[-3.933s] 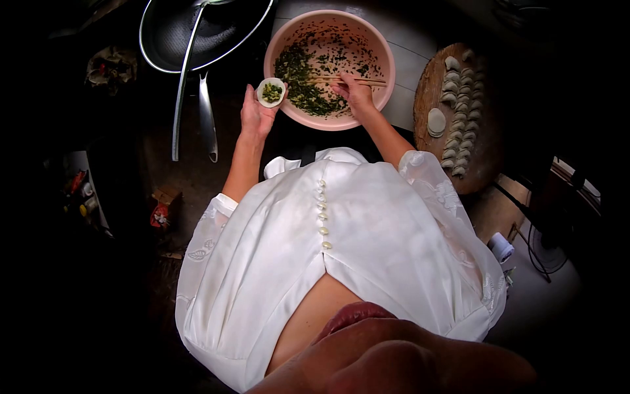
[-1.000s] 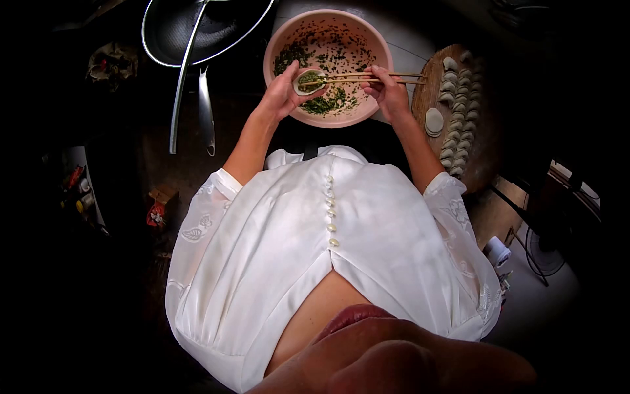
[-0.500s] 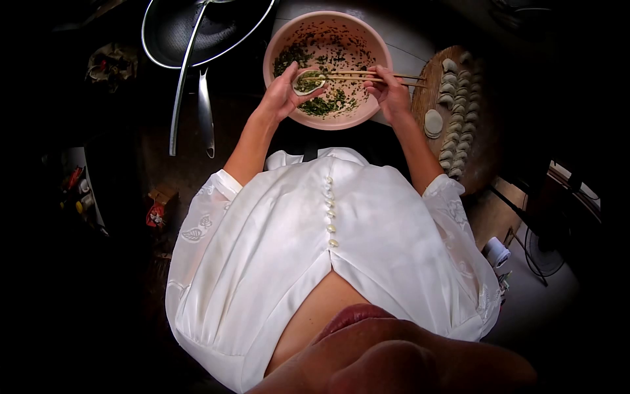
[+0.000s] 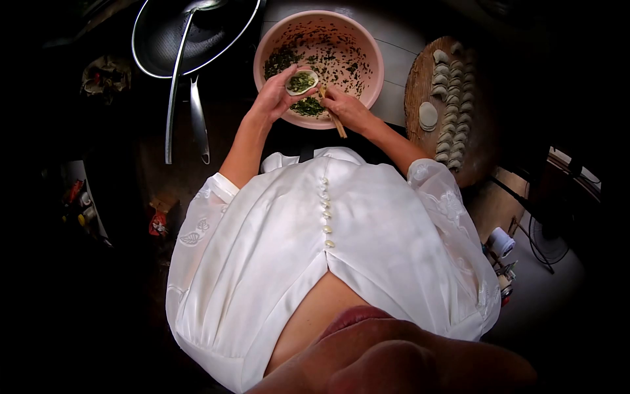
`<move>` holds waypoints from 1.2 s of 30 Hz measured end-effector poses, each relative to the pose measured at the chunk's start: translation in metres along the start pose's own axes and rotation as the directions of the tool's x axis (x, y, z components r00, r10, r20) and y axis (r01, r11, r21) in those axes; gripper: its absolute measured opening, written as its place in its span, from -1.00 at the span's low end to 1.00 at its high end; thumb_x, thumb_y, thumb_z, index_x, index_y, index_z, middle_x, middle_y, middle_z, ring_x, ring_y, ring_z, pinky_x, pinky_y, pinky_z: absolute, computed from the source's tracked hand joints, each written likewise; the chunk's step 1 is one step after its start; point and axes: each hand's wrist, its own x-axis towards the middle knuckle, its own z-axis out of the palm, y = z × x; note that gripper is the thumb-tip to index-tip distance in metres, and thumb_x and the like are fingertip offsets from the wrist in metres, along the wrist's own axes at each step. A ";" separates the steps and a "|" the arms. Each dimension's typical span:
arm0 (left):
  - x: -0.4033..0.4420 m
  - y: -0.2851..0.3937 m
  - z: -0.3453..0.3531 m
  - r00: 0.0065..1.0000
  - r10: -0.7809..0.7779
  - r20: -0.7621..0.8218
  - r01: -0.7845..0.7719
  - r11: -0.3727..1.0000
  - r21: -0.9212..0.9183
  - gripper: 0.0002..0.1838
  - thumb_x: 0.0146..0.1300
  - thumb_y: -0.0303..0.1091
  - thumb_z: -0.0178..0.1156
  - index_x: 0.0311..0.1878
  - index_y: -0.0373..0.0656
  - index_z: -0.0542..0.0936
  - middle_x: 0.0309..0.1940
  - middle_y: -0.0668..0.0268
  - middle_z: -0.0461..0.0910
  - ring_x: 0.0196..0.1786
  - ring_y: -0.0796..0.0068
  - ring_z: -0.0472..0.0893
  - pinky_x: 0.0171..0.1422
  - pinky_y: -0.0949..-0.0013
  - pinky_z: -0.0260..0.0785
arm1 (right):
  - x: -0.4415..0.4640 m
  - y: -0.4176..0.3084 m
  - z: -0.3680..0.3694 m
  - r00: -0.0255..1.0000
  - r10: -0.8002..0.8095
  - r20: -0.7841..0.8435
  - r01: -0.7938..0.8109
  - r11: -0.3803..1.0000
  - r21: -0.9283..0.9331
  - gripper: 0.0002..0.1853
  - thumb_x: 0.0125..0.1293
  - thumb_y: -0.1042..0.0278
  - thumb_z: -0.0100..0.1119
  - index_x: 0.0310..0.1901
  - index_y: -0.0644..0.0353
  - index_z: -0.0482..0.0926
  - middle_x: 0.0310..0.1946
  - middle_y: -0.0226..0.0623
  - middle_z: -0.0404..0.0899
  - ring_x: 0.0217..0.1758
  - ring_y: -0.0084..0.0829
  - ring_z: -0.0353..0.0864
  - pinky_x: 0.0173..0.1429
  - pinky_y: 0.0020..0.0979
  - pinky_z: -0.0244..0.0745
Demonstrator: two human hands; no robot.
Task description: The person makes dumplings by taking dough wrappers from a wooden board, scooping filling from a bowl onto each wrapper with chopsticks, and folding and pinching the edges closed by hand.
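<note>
My left hand (image 4: 274, 95) holds a round dough wrapper (image 4: 302, 83) with chopped green filling in it, over the left part of a pink bowl (image 4: 376, 72). The wrapper is cupped and not folded over. Close to its right side, my right hand (image 4: 348, 108) grips wooden chopsticks (image 4: 337, 122), which now slant down toward my body. More green filling (image 4: 281, 60) lies inside the bowl and specks its wall. On a round wooden board (image 4: 418, 79) at the right are rows of folded dumplings (image 4: 451, 118) and a small stack of flat wrappers (image 4: 428, 116).
A black wok (image 4: 157, 39) with a long-handled metal ladle (image 4: 176, 98) stands at the upper left, its handle (image 4: 199, 121) pointing toward me. A crumpled bag (image 4: 106, 77) lies farther left. At the lower right are a white cup (image 4: 502, 243) and a fan (image 4: 550, 243).
The chopsticks have swung from pointing right, with tips at the wrapper, to slanting down toward my body. My right hand has moved left, close to the wrapper. The whole view has shifted slightly.
</note>
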 end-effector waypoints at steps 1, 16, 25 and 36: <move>0.000 0.000 0.001 1.000 0.000 0.000 0.000 1.000 0.002 -0.49 0.64 -0.16 -0.06 0.27 -0.51 0.44 0.16 -0.14 0.58 0.19 -0.04 0.67 0.27 0.12 0.65 | 0.000 0.000 0.003 0.997 0.009 0.071 -0.008 1.000 -0.012 -0.88 0.31 0.45 0.16 -0.17 0.23 0.62 -0.12 -0.18 0.48 -0.03 -0.15 0.64 -0.07 -0.19 0.63; 0.000 -0.005 0.007 0.997 -0.062 0.039 0.063 0.998 -0.002 -0.56 0.62 -0.21 -0.03 0.26 -0.45 0.49 0.18 0.01 0.57 0.19 0.18 0.64 0.30 0.14 0.62 | 0.009 -0.041 -0.059 0.946 0.200 -0.255 -0.080 0.906 0.416 -0.85 0.28 0.39 0.38 -0.13 0.16 0.73 -0.25 -0.27 0.62 -0.25 -0.26 0.72 -0.17 -0.31 0.65; -0.002 -0.008 0.013 0.994 -0.085 0.064 0.076 0.989 0.126 -0.62 0.59 -0.25 0.02 0.29 -0.27 0.55 0.24 0.19 0.52 0.24 0.39 0.55 0.37 0.07 0.50 | 0.017 -0.044 -0.055 0.947 0.103 -0.306 -0.024 0.967 0.253 -0.85 0.27 0.40 0.39 -0.14 0.16 0.73 -0.26 -0.28 0.60 -0.25 -0.28 0.70 -0.16 -0.33 0.63; 0.002 -0.014 0.011 0.992 -0.104 0.069 0.094 0.986 0.139 -0.61 0.53 -0.30 0.15 0.31 -0.29 0.54 0.19 0.19 0.58 0.20 0.39 0.61 0.29 0.18 0.58 | 0.017 -0.040 -0.053 0.937 -0.078 -0.340 0.091 0.996 0.023 -0.87 0.25 0.35 0.40 -0.20 0.12 0.69 -0.28 -0.34 0.60 -0.25 -0.30 0.71 -0.21 -0.33 0.66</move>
